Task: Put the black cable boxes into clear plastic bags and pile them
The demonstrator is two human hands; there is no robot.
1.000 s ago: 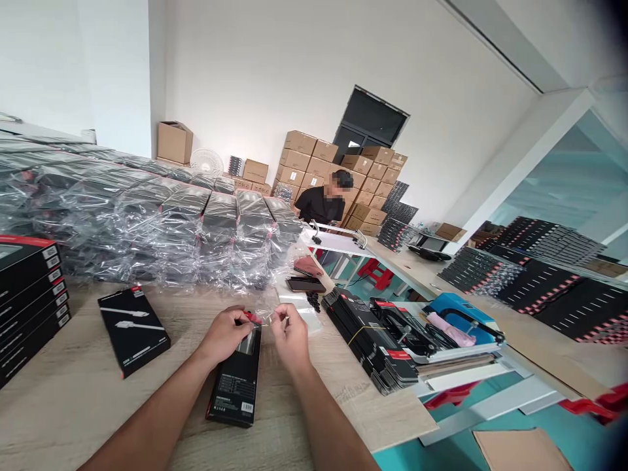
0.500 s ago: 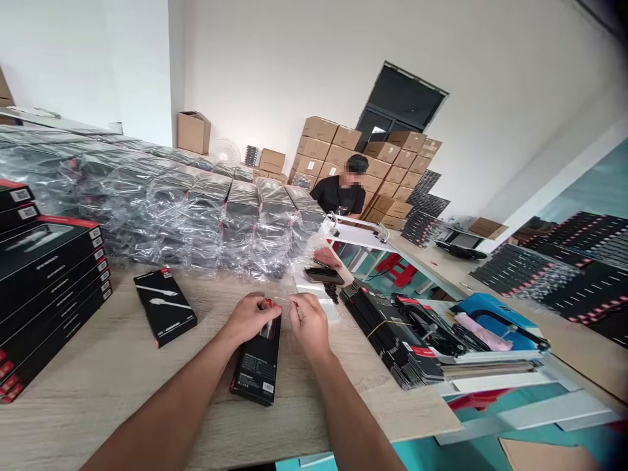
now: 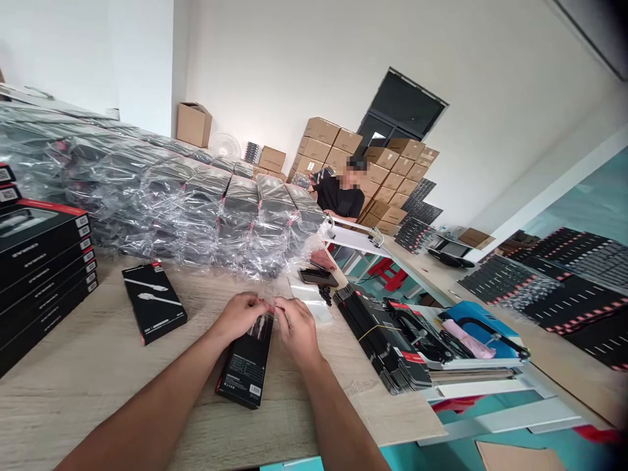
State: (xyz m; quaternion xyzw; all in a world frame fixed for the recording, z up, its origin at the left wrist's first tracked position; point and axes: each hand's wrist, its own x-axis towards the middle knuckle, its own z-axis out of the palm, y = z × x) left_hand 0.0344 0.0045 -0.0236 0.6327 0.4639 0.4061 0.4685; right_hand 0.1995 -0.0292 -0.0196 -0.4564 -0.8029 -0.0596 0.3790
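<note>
Work on the black box (image 3: 245, 376) looks unfinished: it lies on the near table (image 3: 279, 418) between the forearms, barcode end near, far end under the fingers, and whether that end is sealed cannot be told. The left hand (image 3: 243, 316) is clamped on the far end, at the reddish part; the right hand (image 3: 297, 327) is just beside it, fingertips bunched by the thumb, though whether they meet or grip anything I cannot tell. To the left lies a second box (image 3: 156, 304), which appears closed, and left of that a stack (image 3: 49, 261) that seems finished too. Along the far side stand rows of boxes in clear film (image 3: 196, 216), apparently the most complete. To the right, flat cartons (image 3: 383, 337) under a yellow band look yet to be made up; beyond the right hand are clear bags (image 3: 310, 297), small black pieces (image 3: 325, 296) and a phone (image 3: 318, 277). The table has a pale wood grain. In the room, a co-worker (image 3: 343, 196) in black sits at the far side before brown cartons (image 3: 314, 147), with a fan (image 3: 226, 145) to the left, white walls (image 3: 294, 59) and a teal floor (image 3: 392, 451).
</note>
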